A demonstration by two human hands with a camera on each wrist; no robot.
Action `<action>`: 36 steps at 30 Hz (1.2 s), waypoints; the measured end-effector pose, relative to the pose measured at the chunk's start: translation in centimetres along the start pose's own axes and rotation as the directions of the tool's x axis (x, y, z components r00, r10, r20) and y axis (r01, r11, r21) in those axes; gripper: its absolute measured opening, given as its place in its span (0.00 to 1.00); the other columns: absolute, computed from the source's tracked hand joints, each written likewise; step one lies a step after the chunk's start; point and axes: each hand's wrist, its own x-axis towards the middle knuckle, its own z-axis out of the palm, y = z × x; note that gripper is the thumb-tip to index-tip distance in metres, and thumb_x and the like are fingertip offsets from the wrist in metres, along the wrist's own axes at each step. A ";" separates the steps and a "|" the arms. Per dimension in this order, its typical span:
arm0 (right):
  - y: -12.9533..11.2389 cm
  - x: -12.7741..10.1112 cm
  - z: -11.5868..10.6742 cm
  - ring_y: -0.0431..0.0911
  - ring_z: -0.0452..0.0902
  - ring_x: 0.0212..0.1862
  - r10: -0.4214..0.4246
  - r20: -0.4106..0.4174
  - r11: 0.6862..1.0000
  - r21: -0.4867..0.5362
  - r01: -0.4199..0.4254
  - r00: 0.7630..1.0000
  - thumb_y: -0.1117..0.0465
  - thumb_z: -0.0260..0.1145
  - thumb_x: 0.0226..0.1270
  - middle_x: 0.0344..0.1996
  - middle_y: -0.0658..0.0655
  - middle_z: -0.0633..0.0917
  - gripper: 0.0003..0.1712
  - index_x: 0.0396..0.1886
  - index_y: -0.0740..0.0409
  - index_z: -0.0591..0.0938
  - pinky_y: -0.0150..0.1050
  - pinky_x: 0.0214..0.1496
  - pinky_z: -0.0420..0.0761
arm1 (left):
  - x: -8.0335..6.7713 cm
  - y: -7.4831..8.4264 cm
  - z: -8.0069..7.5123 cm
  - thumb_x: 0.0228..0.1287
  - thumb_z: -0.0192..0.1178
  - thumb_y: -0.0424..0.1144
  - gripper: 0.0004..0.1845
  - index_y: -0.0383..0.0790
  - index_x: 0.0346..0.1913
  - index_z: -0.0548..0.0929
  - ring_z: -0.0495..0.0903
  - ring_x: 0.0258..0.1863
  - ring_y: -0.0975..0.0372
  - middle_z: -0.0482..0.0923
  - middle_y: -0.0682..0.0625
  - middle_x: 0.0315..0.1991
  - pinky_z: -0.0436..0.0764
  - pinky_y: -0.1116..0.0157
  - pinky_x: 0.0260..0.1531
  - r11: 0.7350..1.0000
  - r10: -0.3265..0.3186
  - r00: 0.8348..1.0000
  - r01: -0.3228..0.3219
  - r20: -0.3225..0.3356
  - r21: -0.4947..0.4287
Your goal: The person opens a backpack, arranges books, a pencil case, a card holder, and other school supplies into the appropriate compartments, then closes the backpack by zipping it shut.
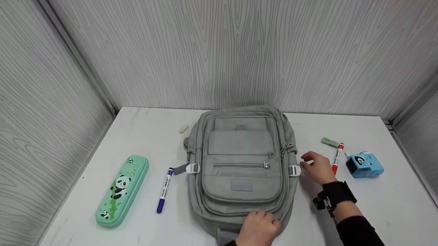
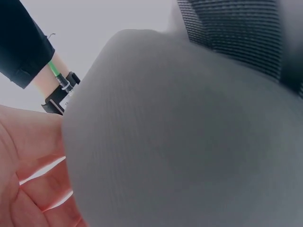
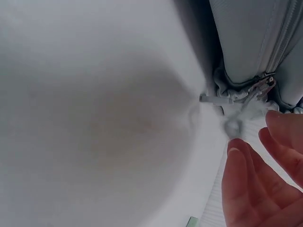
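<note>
A grey backpack (image 1: 239, 172) lies with its zipped front pocket up. My left hand (image 1: 259, 228) grips the bag's bottom edge with bent fingers; in the left wrist view the grey fabric (image 2: 175, 132) fills most of the picture beside the fingers. By the bag's right side is my right hand (image 1: 317, 167), close to a white strap buckle (image 1: 294, 170). In the right wrist view its thumb and fingers stand apart, near a blurred pull loop (image 3: 233, 126) and a metal zipper slider (image 3: 269, 81). Whether a fingertip touches the loop is hard to tell.
Left of the bag lie a green panda pencil case (image 1: 121, 191), a blue marker (image 1: 164, 190) and a small whitish eraser (image 1: 183, 129). To the right are a green eraser-like block (image 1: 329, 142), a red marker (image 1: 337, 158) and a blue panda-printed box-shaped item (image 1: 367, 165). Panels surround the white table (image 1: 396, 215).
</note>
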 end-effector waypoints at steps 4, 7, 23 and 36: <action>-0.5 0.3 -0.2 0.65 0.82 0.43 -0.024 -0.026 0.999 -0.046 0.023 0.999 0.69 0.60 0.67 0.48 0.76 0.81 0.21 0.59 0.71 0.75 0.58 0.46 0.80 | -0.1 -0.1 0.0 0.40 0.75 0.38 0.08 0.52 0.21 0.84 0.74 0.19 0.69 0.78 0.59 0.18 0.60 0.74 0.16 1.000 0.008 1.000 -0.008 -0.009 -0.002; -1.1 0.8 0.1 0.68 0.80 0.48 -0.087 -0.048 0.990 -0.112 0.082 0.995 0.72 0.60 0.66 0.54 0.78 0.77 0.29 0.68 0.65 0.70 0.61 0.49 0.79 | -0.3 -0.1 0.1 0.40 0.76 0.39 0.08 0.53 0.20 0.84 0.73 0.18 0.69 0.77 0.59 0.18 0.56 0.74 0.16 1.000 0.007 1.000 -0.007 -0.023 0.000; -1.0 3.3 0.8 0.68 0.76 0.49 -0.335 -0.131 0.854 -0.460 0.242 0.933 0.73 0.70 0.57 0.50 0.71 0.81 0.17 0.46 0.54 0.88 0.59 0.40 0.80 | -1.7 -1.4 0.0 0.39 0.74 0.39 0.07 0.54 0.18 0.85 0.70 0.17 0.69 0.76 0.59 0.17 0.49 0.74 0.18 1.000 0.013 0.997 -0.012 -0.081 0.014; 0.8 1.6 0.8 0.60 0.76 0.41 -0.572 -0.211 0.727 -0.579 0.370 0.793 0.73 0.72 0.53 0.38 0.62 0.82 0.05 0.24 0.59 0.87 0.56 0.38 0.77 | -3.0 -4.5 0.0 0.38 0.72 0.35 0.08 0.53 0.19 0.86 0.70 0.19 0.68 0.77 0.59 0.18 0.61 0.72 0.18 0.996 -0.049 0.997 0.053 -0.051 0.078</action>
